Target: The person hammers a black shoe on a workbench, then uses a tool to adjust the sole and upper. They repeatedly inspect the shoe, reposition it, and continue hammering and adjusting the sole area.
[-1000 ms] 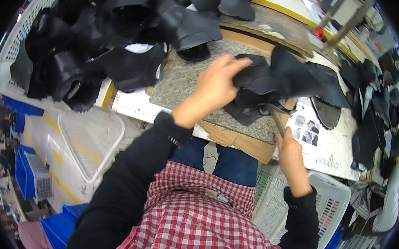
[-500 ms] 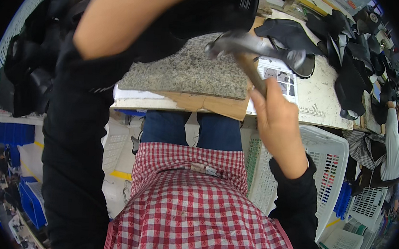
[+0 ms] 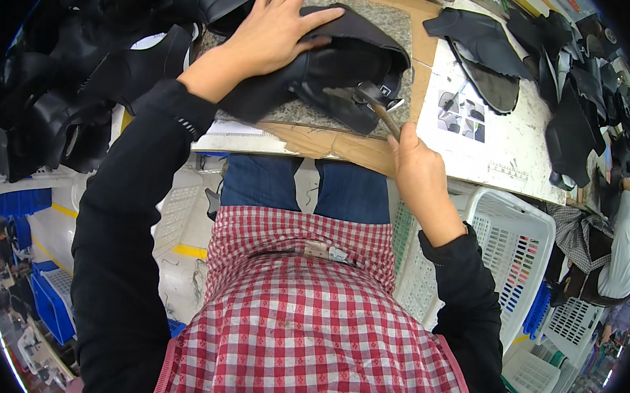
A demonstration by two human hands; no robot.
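A black leather shoe upper (image 3: 358,42) lies folded on a speckled stone slab (image 3: 284,112). Over its far left part my left hand (image 3: 271,33) rests with fingers spread, not closed around it. My right hand (image 3: 424,176) is wrapped around the wooden handle of a hammer (image 3: 389,121). The metal hammer head is down at the near right part of the upper, and I cannot tell whether it touches the leather.
Dark leather pieces (image 3: 93,71) are heaped at left in a white basket. On the table's right are a printed sheet (image 3: 437,125), more black pieces (image 3: 564,126) and an oval-ended piece (image 3: 494,85). A white basket (image 3: 509,246) stands below; another person's sleeve (image 3: 622,247) shows far right.
My left arm has come down from across the upper left, bringing the hand into view on the shoe upper. The upper now covers much of the slab, and the hammer is lower over it.
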